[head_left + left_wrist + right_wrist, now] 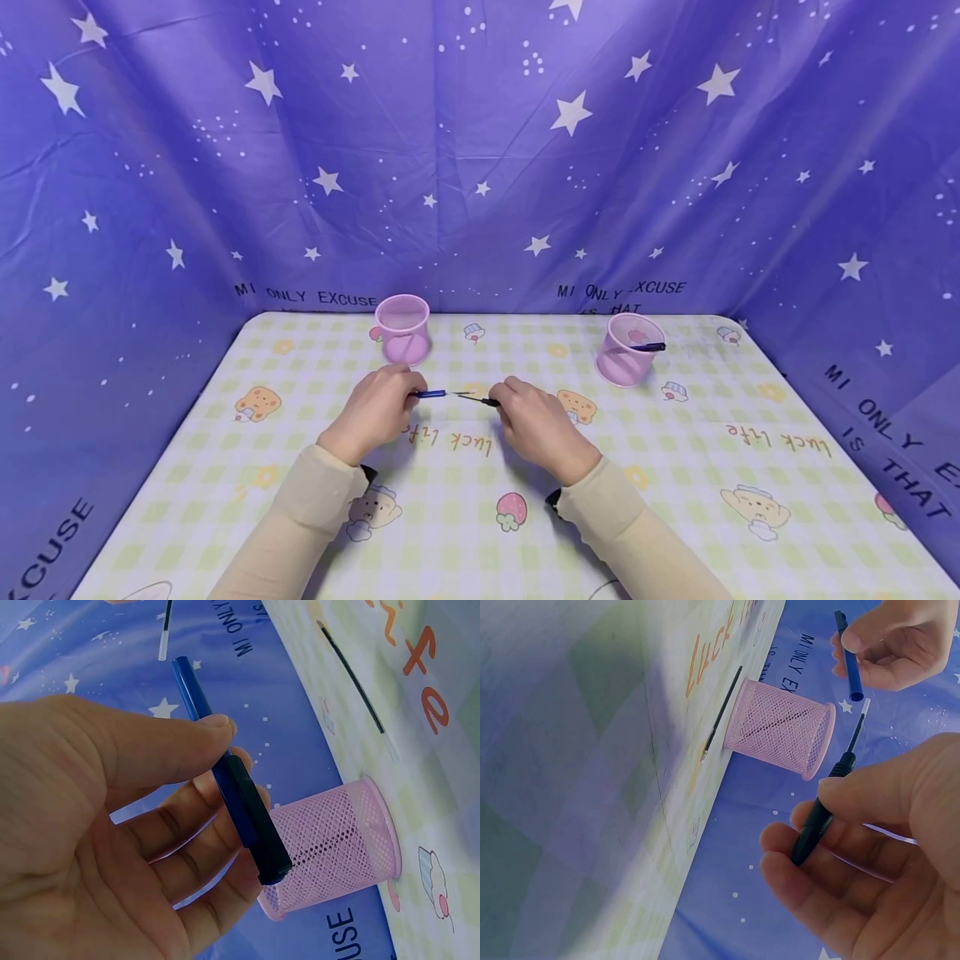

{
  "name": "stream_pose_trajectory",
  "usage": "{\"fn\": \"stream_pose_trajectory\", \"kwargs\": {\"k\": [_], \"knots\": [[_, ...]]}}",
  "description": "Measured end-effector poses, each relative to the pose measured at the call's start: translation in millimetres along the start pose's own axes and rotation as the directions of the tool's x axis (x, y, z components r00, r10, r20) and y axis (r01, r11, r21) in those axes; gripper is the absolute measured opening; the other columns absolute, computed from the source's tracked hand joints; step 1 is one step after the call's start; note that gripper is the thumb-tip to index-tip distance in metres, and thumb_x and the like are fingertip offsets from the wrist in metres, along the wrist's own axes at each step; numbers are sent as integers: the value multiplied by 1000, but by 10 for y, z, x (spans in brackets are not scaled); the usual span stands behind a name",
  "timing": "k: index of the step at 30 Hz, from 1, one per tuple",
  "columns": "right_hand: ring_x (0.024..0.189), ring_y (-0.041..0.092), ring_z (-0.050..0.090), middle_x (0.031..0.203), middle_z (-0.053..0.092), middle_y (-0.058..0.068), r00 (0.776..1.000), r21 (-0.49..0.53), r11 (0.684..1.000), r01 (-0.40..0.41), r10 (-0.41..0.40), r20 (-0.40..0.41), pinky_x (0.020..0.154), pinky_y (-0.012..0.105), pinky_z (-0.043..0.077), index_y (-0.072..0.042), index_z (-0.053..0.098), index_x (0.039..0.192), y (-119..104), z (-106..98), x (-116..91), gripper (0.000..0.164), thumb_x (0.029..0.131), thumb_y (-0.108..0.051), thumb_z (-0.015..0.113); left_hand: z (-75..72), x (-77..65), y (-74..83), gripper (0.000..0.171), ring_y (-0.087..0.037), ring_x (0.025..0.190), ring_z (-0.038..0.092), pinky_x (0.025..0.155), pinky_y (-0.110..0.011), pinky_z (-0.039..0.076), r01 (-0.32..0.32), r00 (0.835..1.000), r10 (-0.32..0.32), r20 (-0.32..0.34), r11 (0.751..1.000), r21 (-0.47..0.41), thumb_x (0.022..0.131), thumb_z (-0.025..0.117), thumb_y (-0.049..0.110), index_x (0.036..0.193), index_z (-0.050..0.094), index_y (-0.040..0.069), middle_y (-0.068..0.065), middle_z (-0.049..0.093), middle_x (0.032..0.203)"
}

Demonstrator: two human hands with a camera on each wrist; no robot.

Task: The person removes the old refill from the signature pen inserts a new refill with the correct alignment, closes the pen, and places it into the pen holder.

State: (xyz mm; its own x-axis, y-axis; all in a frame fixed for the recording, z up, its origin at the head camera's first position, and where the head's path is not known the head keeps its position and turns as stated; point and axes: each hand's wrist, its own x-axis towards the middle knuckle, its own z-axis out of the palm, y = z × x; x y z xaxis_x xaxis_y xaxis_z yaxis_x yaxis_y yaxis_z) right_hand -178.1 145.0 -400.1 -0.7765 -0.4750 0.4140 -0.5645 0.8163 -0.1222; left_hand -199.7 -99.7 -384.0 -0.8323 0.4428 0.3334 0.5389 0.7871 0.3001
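Note:
My left hand point(381, 408) pinches a dark blue pen barrel point(198, 694) with a clip between thumb and fingers. In my right hand point(536, 421) is the black front section of a pen point(823, 812), gripped by thumb and fingertips. From that section a thin ink refill point(857, 731) with a clear end sticks out toward the barrel's open end. A small gap separates refill and barrel. On the tablecloth, beyond the hands, lies a second loose refill point(721, 716) with a dark tube.
A pink mesh pen cup point(402, 331) stands behind my left hand. Farther right, another pink mesh cup point(618, 367) holds a dark pen point(648, 347) leaning on its rim. The checked tablecloth point(450, 558) ends at a purple star-patterned curtain point(480, 150).

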Motion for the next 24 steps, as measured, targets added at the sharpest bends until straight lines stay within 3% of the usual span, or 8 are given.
{"fn": "stream_pose_trajectory", "kwargs": {"k": [17, 24], "knots": [[71, 13, 57, 80, 55, -4, 1000, -20, 1000, 3, -2, 17, 58, 31, 48, -14, 65, 94, -4, 10, 1, 12, 85, -6, 65, -22, -11, 55, 19, -18, 75, 58, 69, -35, 48, -72, 997, 72, -28, 997, -6, 75, 71, -4, 87, 72, 11, 0, 60, 79], [70, 12, 57, 80, 55, -5, 1000, -15, 1000, 7, -7, 19, 57, 30, 48, -15, 66, 94, -16, 18, -2, 12, 85, -7, 66, -1, -10, 85, 19, -17, 75, 58, 67, -34, 48, -87, 996, 87, -10, 996, 5, 75, 73, -2, 88, 73, 12, 1, 59, 80]]}}
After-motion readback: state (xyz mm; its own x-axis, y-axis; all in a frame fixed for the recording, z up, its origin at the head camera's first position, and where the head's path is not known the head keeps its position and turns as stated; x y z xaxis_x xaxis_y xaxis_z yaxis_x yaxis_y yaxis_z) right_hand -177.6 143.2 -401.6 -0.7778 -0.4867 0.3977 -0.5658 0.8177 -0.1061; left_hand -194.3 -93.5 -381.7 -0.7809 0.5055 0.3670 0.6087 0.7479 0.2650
